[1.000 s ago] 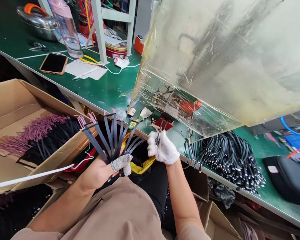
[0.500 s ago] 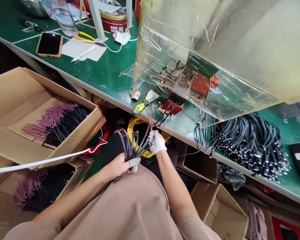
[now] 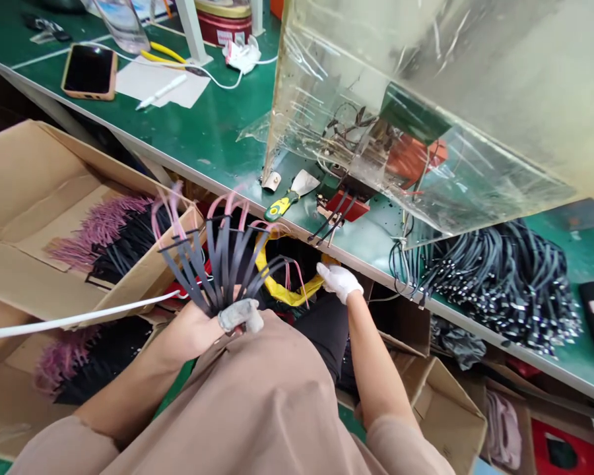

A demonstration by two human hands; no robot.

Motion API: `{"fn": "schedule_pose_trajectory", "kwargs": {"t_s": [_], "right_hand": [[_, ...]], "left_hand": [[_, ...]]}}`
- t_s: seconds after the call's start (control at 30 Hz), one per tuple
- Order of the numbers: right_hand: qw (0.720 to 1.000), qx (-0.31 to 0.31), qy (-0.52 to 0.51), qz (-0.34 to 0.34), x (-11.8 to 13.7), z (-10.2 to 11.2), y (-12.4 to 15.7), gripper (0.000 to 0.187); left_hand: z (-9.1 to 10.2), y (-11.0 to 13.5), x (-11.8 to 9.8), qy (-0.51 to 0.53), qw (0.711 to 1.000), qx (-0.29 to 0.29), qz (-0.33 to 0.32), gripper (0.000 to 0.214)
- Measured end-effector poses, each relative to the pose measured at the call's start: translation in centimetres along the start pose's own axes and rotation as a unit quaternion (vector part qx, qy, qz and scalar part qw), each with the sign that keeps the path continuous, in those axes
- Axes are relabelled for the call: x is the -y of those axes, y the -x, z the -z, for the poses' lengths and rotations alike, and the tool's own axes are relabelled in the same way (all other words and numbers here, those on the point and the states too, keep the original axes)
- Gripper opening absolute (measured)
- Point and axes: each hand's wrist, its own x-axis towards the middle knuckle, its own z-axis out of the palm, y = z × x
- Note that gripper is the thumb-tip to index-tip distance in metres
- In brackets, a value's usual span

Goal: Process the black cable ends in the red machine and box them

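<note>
My left hand point(image 3: 205, 323), its thumb in a grey fingertip cover, is closed round the base of a fanned bundle of black flat cables with pink wire ends point(image 3: 218, 254), held upright over my lap. My right hand point(image 3: 339, 278), in a white glove, reaches down toward a yellow-rimmed bin point(image 3: 282, 290) below the bench edge, close to a few pink-ended cables there. Its fingers look curled; what they hold is hidden. On the bench, two black cables stick out of a red block point(image 3: 344, 206) under the clear plastic shield point(image 3: 426, 112).
A cardboard box point(image 3: 34, 218) of pink-ended black cables sits at my left, with another below it. On the green bench point(image 3: 212, 142) lie a phone point(image 3: 88, 70), paper and pen, a yellow-handled scraper point(image 3: 283, 203) and a heap of black cords point(image 3: 490, 284). More boxes stand under the bench.
My left hand has raised the bundle, which has fanned out wider. My right hand has left the cable tips near the red block and dropped toward the yellow-rimmed bin.
</note>
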Motion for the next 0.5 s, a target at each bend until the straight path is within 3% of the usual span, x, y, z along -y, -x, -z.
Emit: {"fn": "schedule_pose_trajectory", "kwargs": {"t_s": [0.1,0.17,0.2,0.27,0.3,0.4,0.5], "right_hand": [[0.997,0.069,0.039,-0.022,1.9,3.3,2.9,0.025],[0.995,0.081,0.055,-0.005,3.6,6.2,4.9,0.027],[0.995,0.056,0.078,0.011,4.5,7.9,5.7,0.029],[0.981,-0.051,0.183,0.035,6.1,11.3,7.0,0.029],[0.958,-0.122,0.256,0.044,6.8,13.1,7.2,0.03],[0.844,-0.292,0.444,0.073,8.3,17.6,6.3,0.038],[0.775,-0.324,0.537,0.079,9.3,19.9,3.3,0.043]], "left_hand": [[-0.3,-1.4,0.2,0.031,0.999,-0.018,-0.015,0.038],[-0.7,-2.4,0.3,0.063,0.997,-0.028,-0.027,0.038],[-0.9,-2.8,0.2,0.079,0.996,-0.03,-0.031,0.037],[-1.6,-3.6,-0.2,0.104,0.994,-0.021,-0.038,0.034],[-2.0,-3.9,-0.6,0.112,0.993,-0.014,-0.042,0.033],[-3.4,-4.6,-1.8,0.124,0.99,0.004,-0.06,0.033],[-4.8,-5.2,-2.5,0.121,0.99,0.016,-0.075,0.033]]}}
